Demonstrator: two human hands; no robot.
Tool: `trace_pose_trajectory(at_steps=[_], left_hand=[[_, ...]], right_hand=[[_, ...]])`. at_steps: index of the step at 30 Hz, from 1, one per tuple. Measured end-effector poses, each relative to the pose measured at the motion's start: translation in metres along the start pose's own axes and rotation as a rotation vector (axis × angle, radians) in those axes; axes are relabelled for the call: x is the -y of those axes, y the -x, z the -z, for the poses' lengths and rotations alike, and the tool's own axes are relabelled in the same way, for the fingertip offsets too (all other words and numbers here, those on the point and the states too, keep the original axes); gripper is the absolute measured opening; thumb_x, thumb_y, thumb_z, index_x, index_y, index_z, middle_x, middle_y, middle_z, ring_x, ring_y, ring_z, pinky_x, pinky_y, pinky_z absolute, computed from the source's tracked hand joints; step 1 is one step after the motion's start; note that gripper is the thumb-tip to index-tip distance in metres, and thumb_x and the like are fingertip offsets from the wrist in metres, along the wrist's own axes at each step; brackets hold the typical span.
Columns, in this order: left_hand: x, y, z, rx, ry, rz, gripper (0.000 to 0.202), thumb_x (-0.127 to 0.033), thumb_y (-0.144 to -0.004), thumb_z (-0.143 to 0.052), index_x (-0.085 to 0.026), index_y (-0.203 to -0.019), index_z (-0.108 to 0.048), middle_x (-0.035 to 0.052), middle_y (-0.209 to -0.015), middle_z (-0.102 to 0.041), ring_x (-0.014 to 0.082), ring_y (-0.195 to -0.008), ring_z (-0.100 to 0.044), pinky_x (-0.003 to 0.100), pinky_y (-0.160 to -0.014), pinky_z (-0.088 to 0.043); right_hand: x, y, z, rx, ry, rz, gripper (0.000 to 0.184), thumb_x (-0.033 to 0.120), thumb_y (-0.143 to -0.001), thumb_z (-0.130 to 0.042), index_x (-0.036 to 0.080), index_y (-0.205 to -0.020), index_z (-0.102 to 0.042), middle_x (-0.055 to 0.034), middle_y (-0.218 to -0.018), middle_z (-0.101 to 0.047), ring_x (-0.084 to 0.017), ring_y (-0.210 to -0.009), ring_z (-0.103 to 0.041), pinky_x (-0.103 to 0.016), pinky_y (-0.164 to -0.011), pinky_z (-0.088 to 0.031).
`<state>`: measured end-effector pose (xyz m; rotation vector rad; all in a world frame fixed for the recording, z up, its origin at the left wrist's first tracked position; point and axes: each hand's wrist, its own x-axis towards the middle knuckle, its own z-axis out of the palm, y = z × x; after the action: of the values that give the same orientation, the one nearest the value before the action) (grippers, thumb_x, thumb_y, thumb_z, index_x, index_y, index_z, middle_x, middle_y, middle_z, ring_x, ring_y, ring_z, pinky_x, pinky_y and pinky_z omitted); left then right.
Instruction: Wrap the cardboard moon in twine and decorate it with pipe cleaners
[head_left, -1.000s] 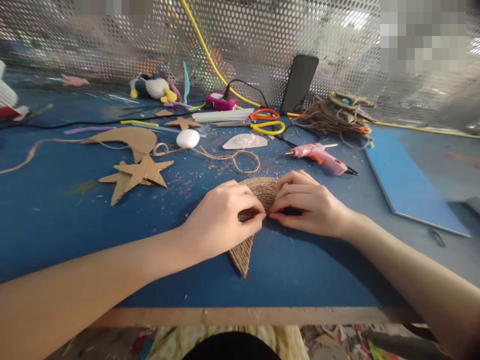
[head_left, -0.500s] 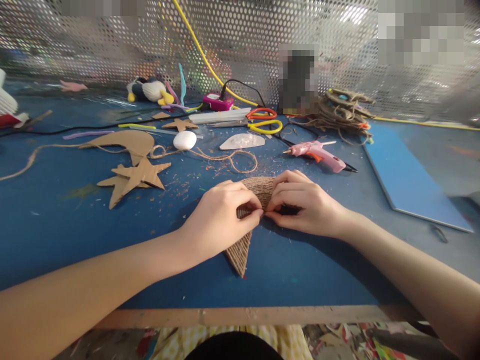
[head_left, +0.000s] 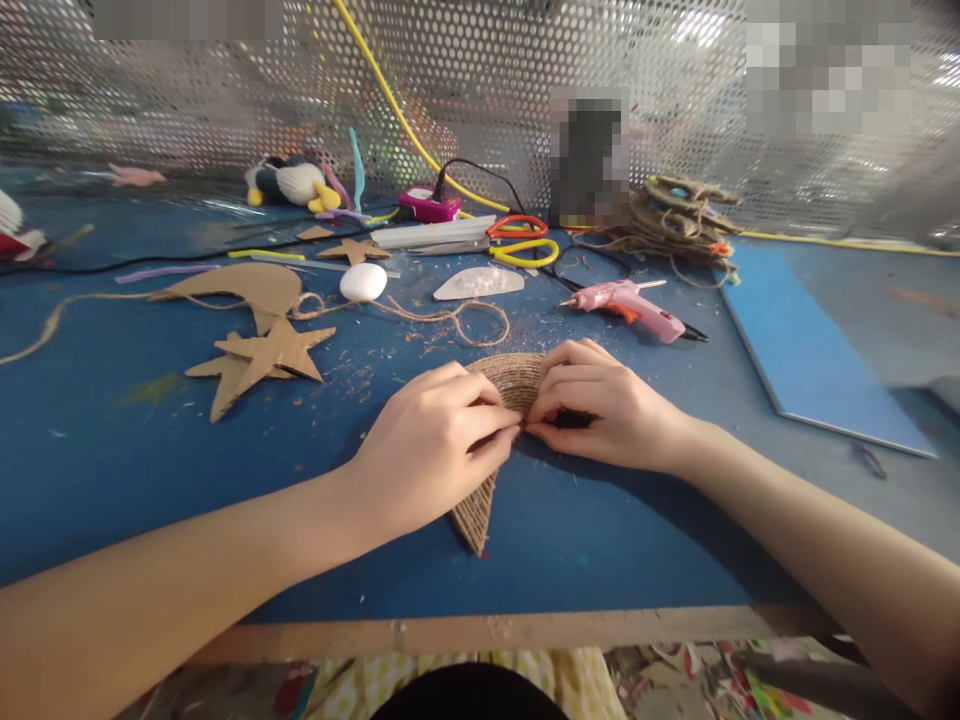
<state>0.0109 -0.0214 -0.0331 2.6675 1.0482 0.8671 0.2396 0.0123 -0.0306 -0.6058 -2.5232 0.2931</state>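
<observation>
A curved, pointed crescent covered in rows of brown twine lies on the table in front of me. My left hand rests over its left side, thumb and fingers pinched at the inner edge. From the other side my right hand pinches the same inner edge, its fingertips almost touching those of the left. Any loose strand between the fingertips is too small to make out. The lower tip of the crescent sticks out below my left hand, and much of its middle is hidden.
Cardboard stars, a cardboard crescent, loose twine and a white egg-shaped piece lie at the left. A pink glue gun, scissors, a twine bundle and a blue board lie beyond and right.
The fingers of my left hand have closed down nearer its thumb, narrowing the gap there. Both hands stay at the crescent's inner edge. The whole view has shifted slightly.
</observation>
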Motion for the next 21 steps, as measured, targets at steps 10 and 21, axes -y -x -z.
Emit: trace_pose_trajectory(at_steps=[10,21], left_hand=[[0.0021,-0.0016,-0.0011,0.023,0.184,0.193,0.014,-0.024,-0.089,-0.067,-0.027,-0.088,-0.080,0.0026,-0.092,-0.070,0.0200,-0.090,-0.055,0.037,-0.084,-0.048],[0.0058,-0.0071,-0.0034,0.045,0.229,0.370,0.009,-0.025,-0.080,-0.075,-0.032,-0.082,-0.080,0.0019,-0.103,-0.068,0.0272,-0.107,-0.049,0.051,-0.101,-0.040]], right_hand=[[-0.0024,0.0014,-0.0011,-0.027,0.023,0.030,0.003,0.022,-0.089,-0.065,0.020,-0.090,-0.067,-0.0021,-0.076,-0.069,-0.020,-0.086,-0.058,-0.036,-0.080,-0.045],[-0.0043,0.0025,0.0024,0.022,0.113,0.100,0.017,0.021,-0.093,-0.060,0.026,-0.104,-0.073,-0.0046,-0.089,-0.059,-0.018,-0.084,-0.049,-0.035,-0.076,-0.041]])
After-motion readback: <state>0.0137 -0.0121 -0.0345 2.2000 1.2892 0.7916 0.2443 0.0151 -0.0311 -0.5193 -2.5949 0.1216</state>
